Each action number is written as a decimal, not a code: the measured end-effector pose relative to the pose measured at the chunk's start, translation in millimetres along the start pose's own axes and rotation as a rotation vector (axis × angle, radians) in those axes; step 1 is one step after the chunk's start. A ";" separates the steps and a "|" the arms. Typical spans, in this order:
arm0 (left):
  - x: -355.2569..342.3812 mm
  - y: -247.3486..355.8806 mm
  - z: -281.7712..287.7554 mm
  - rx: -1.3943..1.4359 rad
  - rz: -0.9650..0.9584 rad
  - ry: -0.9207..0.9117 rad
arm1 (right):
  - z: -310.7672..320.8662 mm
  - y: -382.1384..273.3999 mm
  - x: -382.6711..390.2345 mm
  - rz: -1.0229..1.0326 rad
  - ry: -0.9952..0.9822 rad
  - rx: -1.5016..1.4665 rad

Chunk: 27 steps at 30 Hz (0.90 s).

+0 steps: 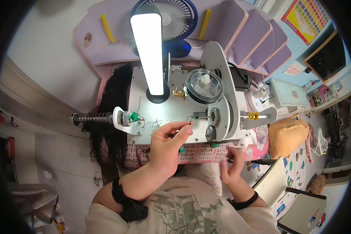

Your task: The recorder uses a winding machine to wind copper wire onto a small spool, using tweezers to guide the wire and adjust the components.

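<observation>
Lamp (147, 54) is glowing white; machine base (144, 103) is showing white too. Tuft (133, 117) on left spindle is showing green, hair (117, 97) black. Fan (194, 19) is showing a blue rim, shelf (236, 27) lilac with tan edges, strips (107, 28) yellow. Table cover (201, 156) is showing pink with rows of dark print. Cushion (288, 138) is showing orange, knob (253, 116) yellow. Shirt (183, 210) is showing cream with grey-green print, wristband (245, 201) black. Poster (305, 17) is showing red and yellow.

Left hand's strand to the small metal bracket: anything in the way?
Nothing visible blocks it. The left hand pinches a thin dark strand just left of the small metal bracket; only a tiny green bit shows between, and whether it belongs to strand or bracket is too small to tell.
</observation>
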<state>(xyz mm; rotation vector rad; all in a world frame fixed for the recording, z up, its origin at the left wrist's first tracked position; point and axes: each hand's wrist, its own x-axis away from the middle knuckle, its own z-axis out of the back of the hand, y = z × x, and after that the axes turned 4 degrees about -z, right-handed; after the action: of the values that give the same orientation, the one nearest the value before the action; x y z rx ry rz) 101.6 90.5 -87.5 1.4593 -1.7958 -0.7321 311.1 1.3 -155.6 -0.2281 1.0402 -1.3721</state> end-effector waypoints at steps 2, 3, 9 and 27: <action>-1.4 -1.8 3.1 0.009 -0.011 -0.011 | 19.7 -38.4 -21.6 0.106 -0.014 -0.007; -1.8 -2.9 4.7 0.018 -0.022 -0.029 | 27.2 -55.0 -33.2 0.212 -0.023 -0.012; -5.8 -0.3 6.9 0.085 -0.030 -0.068 | 33.2 -110.8 -100.1 0.498 -0.110 0.348; -18.3 -2.4 18.7 0.726 0.421 -0.298 | -6.5 -152.7 -131.5 0.478 -0.210 0.831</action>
<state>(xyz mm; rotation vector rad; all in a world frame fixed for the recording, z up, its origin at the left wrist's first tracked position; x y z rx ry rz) 90.2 107.9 -103.6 1.3479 -2.6691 -0.0656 220.6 80.0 6.4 0.4589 0.2584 -1.1952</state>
